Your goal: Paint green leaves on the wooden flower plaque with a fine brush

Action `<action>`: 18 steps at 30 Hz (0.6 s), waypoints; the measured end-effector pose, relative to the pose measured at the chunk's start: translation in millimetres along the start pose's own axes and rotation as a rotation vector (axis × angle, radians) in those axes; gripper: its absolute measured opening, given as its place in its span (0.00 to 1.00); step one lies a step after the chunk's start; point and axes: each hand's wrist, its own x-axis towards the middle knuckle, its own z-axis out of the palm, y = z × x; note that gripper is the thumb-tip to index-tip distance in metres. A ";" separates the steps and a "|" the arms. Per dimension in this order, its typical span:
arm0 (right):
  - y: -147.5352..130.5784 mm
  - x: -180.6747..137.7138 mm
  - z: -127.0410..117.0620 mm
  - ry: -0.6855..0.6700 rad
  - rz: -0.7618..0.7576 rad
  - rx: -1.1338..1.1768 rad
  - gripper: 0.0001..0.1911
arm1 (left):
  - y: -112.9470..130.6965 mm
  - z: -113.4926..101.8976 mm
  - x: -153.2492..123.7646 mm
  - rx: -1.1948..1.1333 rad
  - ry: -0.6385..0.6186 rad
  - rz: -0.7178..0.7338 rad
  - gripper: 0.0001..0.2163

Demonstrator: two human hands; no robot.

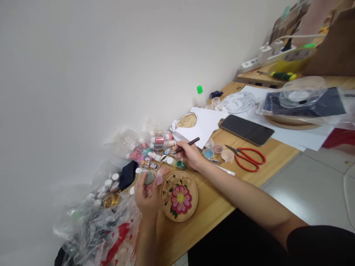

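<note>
My left hand [147,197] is closed on a small cup of grey-green paint [150,178], held between thumb and fingers. In my right hand [188,154] is a dark-handled paintbrush [194,140], its tip pointing down and left above the bottles. Below the hands lies a round wooden plaque [165,211] with a pink flower [181,199] and dark green leaves; some outlined parts are unpainted. A cup of dark green paint [181,165] and several small bottles [171,161] stand near the brush tip. Pinkish cups [163,170] sit beside the held cup.
Red-handled scissors [251,159], a phone [246,129] and a blue paint cup [208,153] lie to the right. White paper [203,123] covers part of another wooden round. Plastic bags [91,221] crowd the left, along the wall. A power strip [249,65] stands at the back right.
</note>
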 end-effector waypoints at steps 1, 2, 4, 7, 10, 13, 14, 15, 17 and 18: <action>-1.5 -0.4 0.4 0.006 0.027 0.017 0.19 | 0.6 -2.8 1.2 -0.042 -0.002 -0.041 0.19; -2.8 -1.0 0.9 0.014 0.055 0.035 0.18 | 1.9 -6.0 1.8 -0.082 0.001 -0.085 0.19; -5.0 -2.3 1.9 0.024 0.099 0.061 0.17 | 6.6 -14.2 0.9 -0.170 0.006 -0.204 0.19; -6.9 -4.7 4.1 0.034 0.148 0.080 0.15 | 16.9 -32.6 -7.0 -0.359 -0.023 -0.502 0.22; -7.2 -7.1 6.8 0.039 0.188 0.083 0.14 | 25.5 -55.9 -23.3 -0.502 -0.032 -0.812 0.29; -5.8 -8.7 8.6 0.040 0.208 0.072 0.14 | 28.7 -76.0 -48.4 -0.477 0.020 -0.994 0.30; -5.2 -9.1 8.8 0.038 0.211 0.066 0.14 | 28.5 -80.9 -58.1 -0.437 0.043 -1.025 0.30; -4.5 -9.4 8.9 0.034 0.212 0.058 0.14 | 27.7 -85.0 -67.9 -0.396 0.062 -1.047 0.29; -3.5 -9.9 8.8 0.023 0.209 0.042 0.15 | 25.0 -91.0 -85.8 -0.339 0.068 -1.078 0.29; -3.2 -10.0 8.7 0.016 0.205 0.034 0.15 | 23.5 -93.1 -92.8 -0.313 0.057 -1.076 0.29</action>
